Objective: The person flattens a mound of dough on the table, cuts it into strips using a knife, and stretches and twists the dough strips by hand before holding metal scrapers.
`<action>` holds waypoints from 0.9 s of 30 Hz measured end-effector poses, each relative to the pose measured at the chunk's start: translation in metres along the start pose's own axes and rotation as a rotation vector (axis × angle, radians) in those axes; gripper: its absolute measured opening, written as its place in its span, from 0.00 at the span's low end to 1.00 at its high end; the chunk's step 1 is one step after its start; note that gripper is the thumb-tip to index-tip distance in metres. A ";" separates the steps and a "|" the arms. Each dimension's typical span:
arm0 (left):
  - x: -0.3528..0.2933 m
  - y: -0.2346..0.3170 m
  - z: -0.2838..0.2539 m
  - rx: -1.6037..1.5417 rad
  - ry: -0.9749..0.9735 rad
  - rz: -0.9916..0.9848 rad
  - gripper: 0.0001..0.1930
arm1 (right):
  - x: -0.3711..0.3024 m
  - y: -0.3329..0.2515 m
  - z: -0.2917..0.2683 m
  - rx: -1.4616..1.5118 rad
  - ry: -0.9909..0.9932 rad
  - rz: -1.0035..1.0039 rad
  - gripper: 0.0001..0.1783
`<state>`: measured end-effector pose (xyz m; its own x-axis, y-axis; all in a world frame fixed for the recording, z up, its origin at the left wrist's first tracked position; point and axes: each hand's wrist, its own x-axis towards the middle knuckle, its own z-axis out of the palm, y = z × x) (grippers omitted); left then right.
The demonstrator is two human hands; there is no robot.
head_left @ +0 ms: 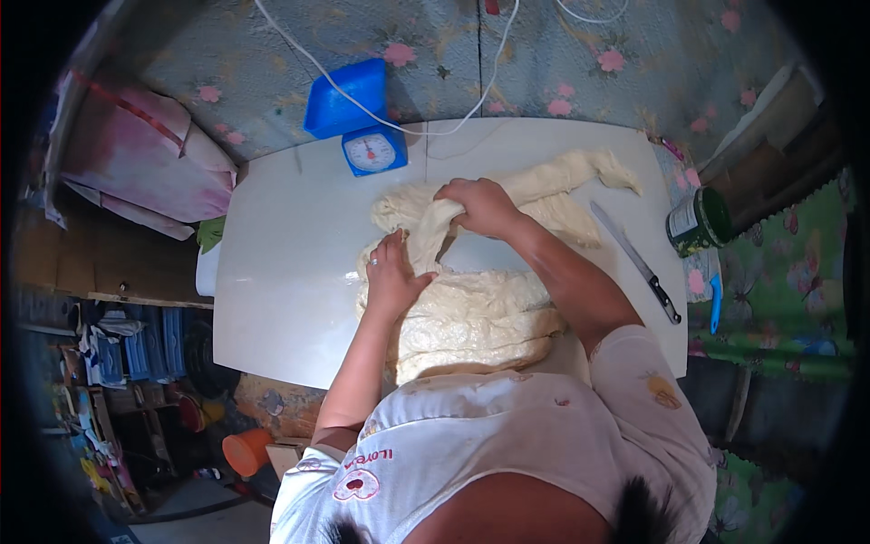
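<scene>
A large mass of pale dough (476, 313) lies in thick folds on the white table, close against my body. Behind it, long dough strips (566, 177) stretch toward the far right. My right hand (482, 207) is closed around a raised piece of dough (433, 231) that links the near mass with the far strips. Against the left end of the near dough rests my left hand (391, 279), fingers stretched out and thumb spread to the right. It wears a ring. The palm side of both hands is hidden.
A knife (639, 263) with a black handle lies along the table's (281, 263) right side. Beyond it stands a dark green tin (698, 222), with a blue-handled tool (716, 304) nearby. A blue kitchen scale (373, 150) sits at the back, under a hanging white cord (323, 68).
</scene>
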<state>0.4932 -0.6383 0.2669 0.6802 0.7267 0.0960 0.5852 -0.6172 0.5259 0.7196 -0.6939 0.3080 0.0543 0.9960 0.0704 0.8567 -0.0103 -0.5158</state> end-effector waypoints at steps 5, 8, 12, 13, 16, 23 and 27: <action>0.014 0.007 -0.006 0.048 -0.014 0.003 0.41 | 0.003 -0.009 -0.044 0.408 0.370 -0.145 0.23; 0.049 0.020 -0.032 -0.181 -0.008 -0.042 0.28 | 0.001 0.001 -0.070 0.718 0.518 -0.027 0.20; 0.103 0.047 -0.093 -0.407 0.184 0.067 0.16 | -0.004 0.032 -0.094 0.739 0.688 0.075 0.20; 0.113 0.055 -0.105 -0.296 0.263 0.225 0.15 | -0.006 0.041 -0.098 0.649 0.731 0.107 0.21; 0.132 0.073 -0.108 0.152 0.092 0.428 0.17 | -0.008 0.062 -0.101 0.303 0.779 0.260 0.17; 0.141 0.000 -0.024 0.602 0.121 0.275 0.27 | -0.025 0.077 -0.063 0.450 0.378 0.336 0.29; 0.142 -0.060 -0.010 0.138 0.198 0.222 0.29 | -0.100 0.088 -0.068 0.387 0.325 0.381 0.36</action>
<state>0.5506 -0.4952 0.2571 0.7065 0.6060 0.3654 0.4957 -0.7924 0.3556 0.8239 -0.8007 0.3138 0.5239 0.8506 0.0450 0.5019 -0.2656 -0.8232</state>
